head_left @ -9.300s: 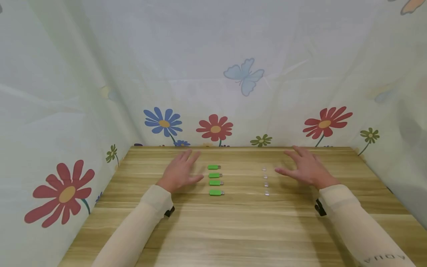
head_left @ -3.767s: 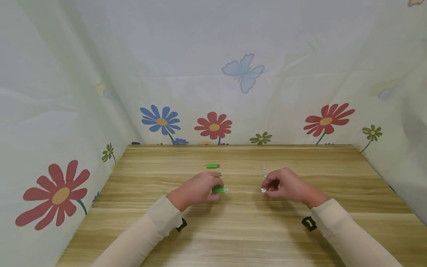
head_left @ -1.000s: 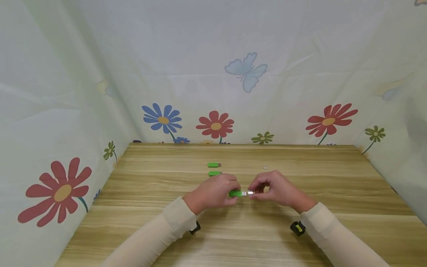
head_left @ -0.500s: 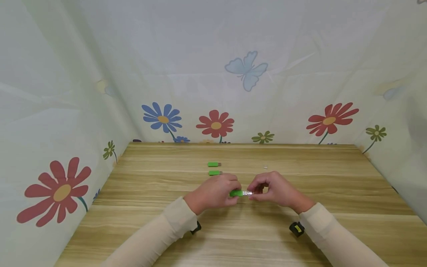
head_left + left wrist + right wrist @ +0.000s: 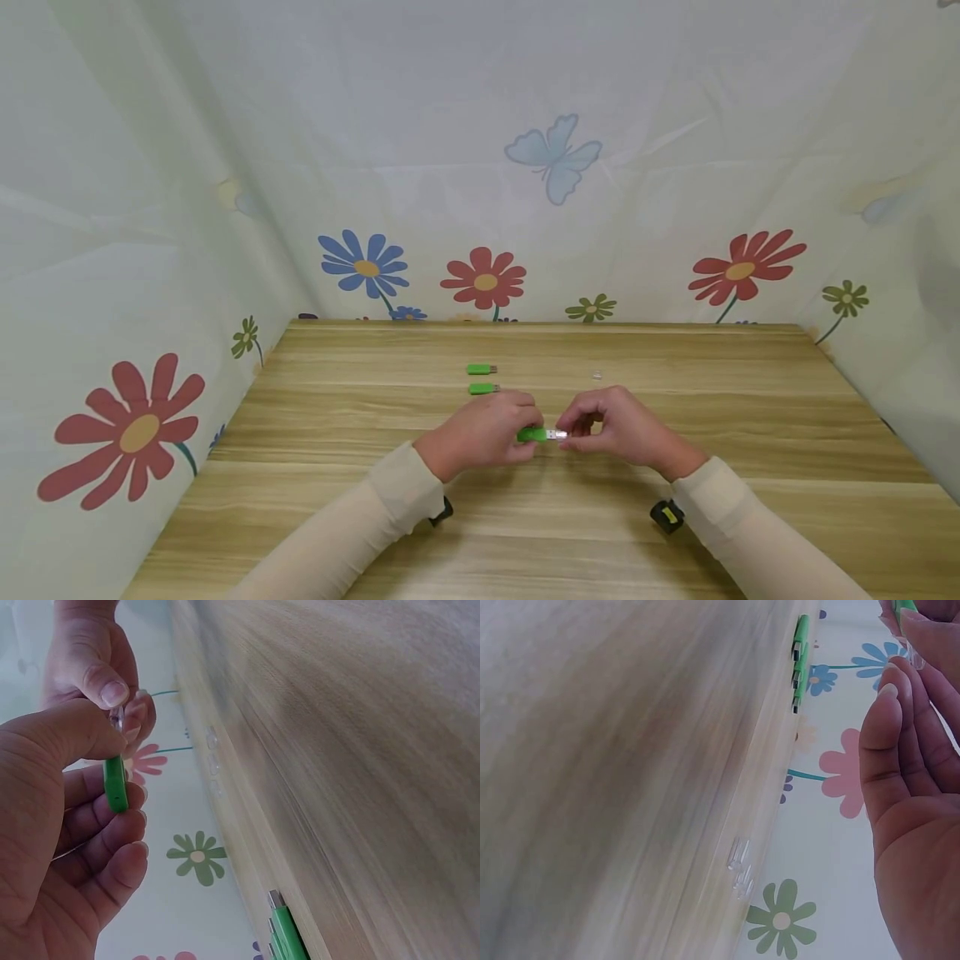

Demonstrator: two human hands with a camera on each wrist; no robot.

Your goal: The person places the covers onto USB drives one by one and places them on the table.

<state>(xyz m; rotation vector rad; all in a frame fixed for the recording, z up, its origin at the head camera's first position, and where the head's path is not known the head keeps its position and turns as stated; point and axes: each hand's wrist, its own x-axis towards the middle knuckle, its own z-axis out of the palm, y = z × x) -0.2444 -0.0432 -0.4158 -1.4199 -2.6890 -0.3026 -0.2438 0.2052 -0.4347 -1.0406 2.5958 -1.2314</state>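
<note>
In the head view my left hand (image 5: 483, 429) pinches a green USB stick (image 5: 532, 434) level, its metal plug pointing right. My right hand (image 5: 626, 425) holds a small clear cap (image 5: 562, 435) by thumb and fingertips, and the cap overlaps the plug's end. The left wrist view shows the same green stick (image 5: 115, 784) between thumb and curled fingers, with the other hand (image 5: 94, 671) meeting it at the plug. In the right wrist view the clear cap (image 5: 915, 656) sits between the fingertips, against the stick (image 5: 904, 606).
Other green USB sticks (image 5: 481, 369) lie in a column on the wooden table (image 5: 375, 358), partly hidden behind my left hand. Loose clear caps (image 5: 739, 853) lie on the right, mostly covered by my right hand in the head view. A flowered curtain (image 5: 420, 167) surrounds the table.
Both hands, earlier spread beside the rows, took up the nearest stick and cap and brought them together. Over the last second the cap has moved from a gap onto the plug's end.
</note>
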